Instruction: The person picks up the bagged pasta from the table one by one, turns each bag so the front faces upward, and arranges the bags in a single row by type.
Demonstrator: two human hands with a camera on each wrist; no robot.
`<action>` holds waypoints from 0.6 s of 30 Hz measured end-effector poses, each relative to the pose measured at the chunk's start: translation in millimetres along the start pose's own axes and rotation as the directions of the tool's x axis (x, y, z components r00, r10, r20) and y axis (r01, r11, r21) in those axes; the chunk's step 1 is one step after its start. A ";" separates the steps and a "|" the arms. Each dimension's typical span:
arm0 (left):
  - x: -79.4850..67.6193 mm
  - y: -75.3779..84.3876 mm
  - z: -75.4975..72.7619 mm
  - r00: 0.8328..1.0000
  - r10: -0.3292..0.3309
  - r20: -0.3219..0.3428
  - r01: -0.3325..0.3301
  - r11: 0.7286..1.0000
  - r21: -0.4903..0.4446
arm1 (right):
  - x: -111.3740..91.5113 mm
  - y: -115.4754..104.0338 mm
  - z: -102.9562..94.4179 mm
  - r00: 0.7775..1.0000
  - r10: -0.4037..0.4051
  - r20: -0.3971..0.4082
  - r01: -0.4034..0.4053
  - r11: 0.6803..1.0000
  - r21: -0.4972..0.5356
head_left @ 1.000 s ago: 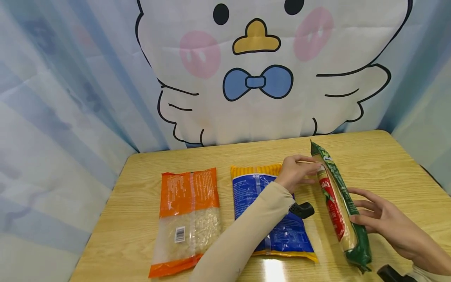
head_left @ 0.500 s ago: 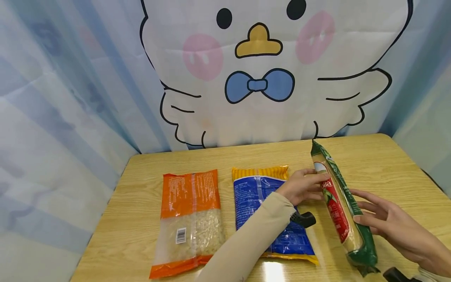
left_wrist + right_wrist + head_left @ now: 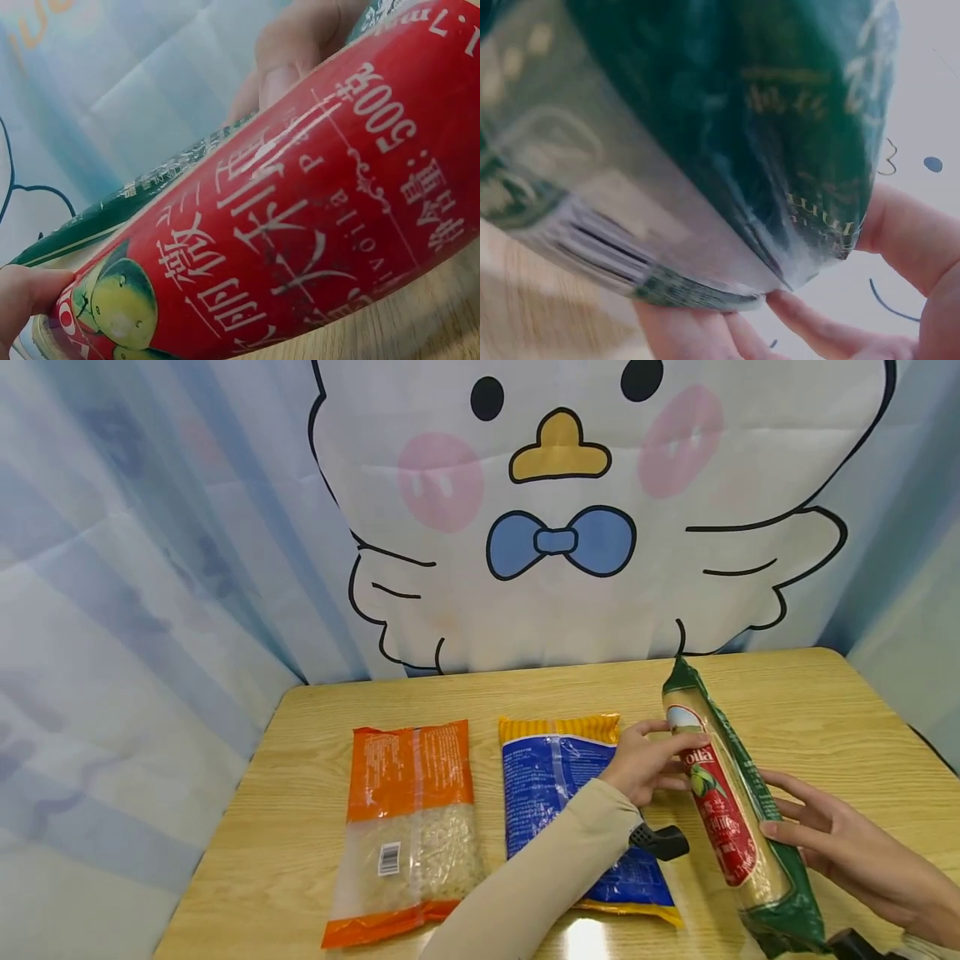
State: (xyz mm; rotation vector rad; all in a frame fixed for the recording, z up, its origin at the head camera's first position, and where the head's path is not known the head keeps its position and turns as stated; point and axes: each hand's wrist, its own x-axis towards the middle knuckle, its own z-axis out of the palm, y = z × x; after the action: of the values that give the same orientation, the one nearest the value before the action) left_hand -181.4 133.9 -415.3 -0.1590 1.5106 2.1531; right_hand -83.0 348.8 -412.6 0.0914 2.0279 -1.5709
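Note:
Between both hands is a long green-and-clear pack of spaghetti (image 3: 723, 810) with a red label, tilted with its top end toward the back. My left hand (image 3: 651, 764) grips its left side, thumb on the label's upper part. My right hand (image 3: 843, 847) holds the right side near the lower end, thumb on the green edge and fingers going behind. Label print and a green olive picture show on the spaghetti pack (image 3: 247, 247) in the left wrist view. In the right wrist view, fingers (image 3: 907, 232) press against the green end, with a barcode on the wrapper.
Left of the hands lies a blue bag with yellow ends (image 3: 540, 785), partly covered by the left forearm. Farther left is an orange-and-clear bag of pale grains (image 3: 408, 777). Both lie on the wooden table (image 3: 255, 827). A curtain with a cartoon bird (image 3: 555, 610) hangs behind.
The spaghetti pack has rolled so its red label faces up more, and its lower end has shifted right and nearer. My left hand has slid down along its side.

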 end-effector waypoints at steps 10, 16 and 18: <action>-4.9 3.4 9.4 0.992 0.028 -0.126 -0.024 0.999 0.032 | -21.5 -35.5 28.5 0.929 -0.234 -0.288 0.047 0.844 -0.534; -5.8 4.9 13.3 0.978 0.037 -0.204 -0.027 0.998 0.055 | -18.8 -42.7 37.9 0.938 -0.259 -0.231 0.082 0.813 -0.576; -5.9 6.0 12.6 0.975 0.044 -0.218 -0.030 0.997 0.069 | -16.0 -40.9 39.0 0.943 -0.259 -0.208 0.096 0.812 -0.576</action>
State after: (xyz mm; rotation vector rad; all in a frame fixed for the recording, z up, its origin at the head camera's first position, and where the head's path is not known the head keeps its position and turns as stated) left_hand -176.7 141.8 -403.3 -0.3587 1.7166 2.1698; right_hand -70.1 305.2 -375.3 -0.1173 2.7170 -1.0359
